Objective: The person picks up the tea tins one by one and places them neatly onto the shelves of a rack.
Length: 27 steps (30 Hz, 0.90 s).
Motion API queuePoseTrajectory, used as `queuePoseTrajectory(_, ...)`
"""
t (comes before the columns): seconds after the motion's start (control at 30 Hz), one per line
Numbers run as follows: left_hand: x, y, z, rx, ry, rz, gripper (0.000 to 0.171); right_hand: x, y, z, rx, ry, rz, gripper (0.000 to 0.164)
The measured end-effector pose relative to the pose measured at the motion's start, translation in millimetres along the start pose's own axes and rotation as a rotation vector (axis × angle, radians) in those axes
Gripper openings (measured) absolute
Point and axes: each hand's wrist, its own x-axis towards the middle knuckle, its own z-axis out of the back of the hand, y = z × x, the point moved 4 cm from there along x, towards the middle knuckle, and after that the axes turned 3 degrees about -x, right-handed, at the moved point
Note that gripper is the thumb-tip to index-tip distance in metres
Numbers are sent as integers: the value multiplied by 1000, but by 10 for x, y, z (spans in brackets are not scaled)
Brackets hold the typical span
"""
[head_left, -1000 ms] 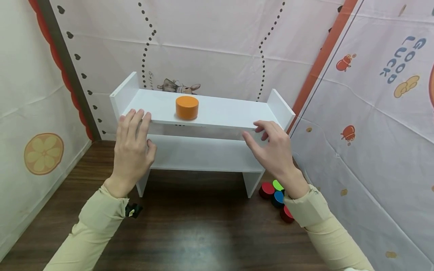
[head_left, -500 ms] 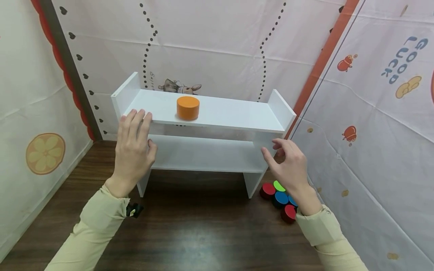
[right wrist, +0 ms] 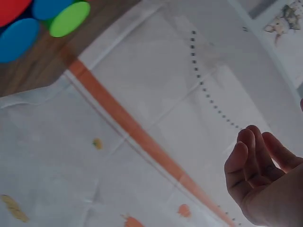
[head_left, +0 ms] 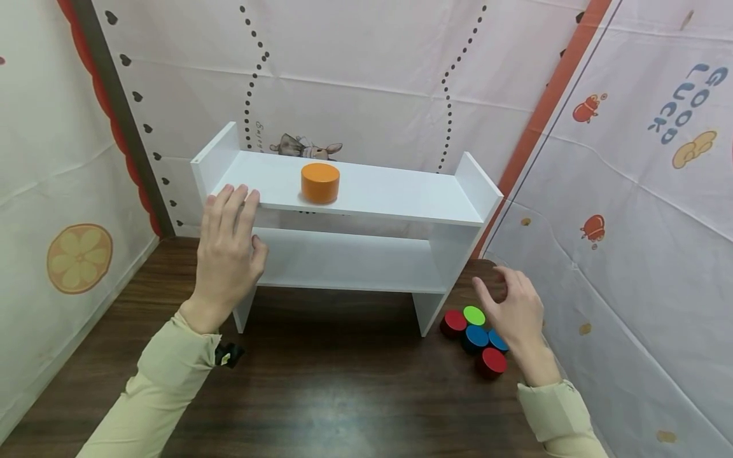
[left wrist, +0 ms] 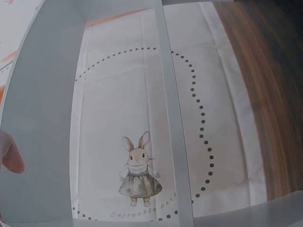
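An orange cylinder-shaped block stands on the top board of a white two-tier shelf, left of its middle. My left hand lies at the left end of that board, its straight fingertips at the front edge. Only the thumb tip shows in the left wrist view. Off the shelf's right side hovers my right hand, fingers loosely bent and holding nothing. Close beside it on the table sit a green block, two blue blocks and two red blocks, all short cylinders.
The dark wooden table carries the shelf. A lower board runs beneath the top one. Patterned cloth walls enclose the back, the left and the right side, the right one near my right hand.
My right hand has left the right end of the shelf's top board and moved down and right towards the blocks on the table. The left hand has stayed put.
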Motion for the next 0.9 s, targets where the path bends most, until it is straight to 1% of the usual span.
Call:
queuePoseTrajectory(0.23,4,0,-3,0,3,-1,70,-200,-318,-110,-69,75,-85,46)
queuePoseTrajectory(0.47,-1,4,-4,5,5,4,72,-385,-582,-214,-128,201,-159,57)
queuePoseTrajectory(0.57,-2,0,-3,6,7,3,72,-471,-688,-254,-143,270,-195,64)
queuePoseTrajectory(0.73,-1,-5,0,9,10,1,73,-611,-844,-329,-183,405,-249,82)
queuePoseTrajectory(0.9,5,-3,4,10,10,4,70,-725,-964,-422,-223,567,-293,101)
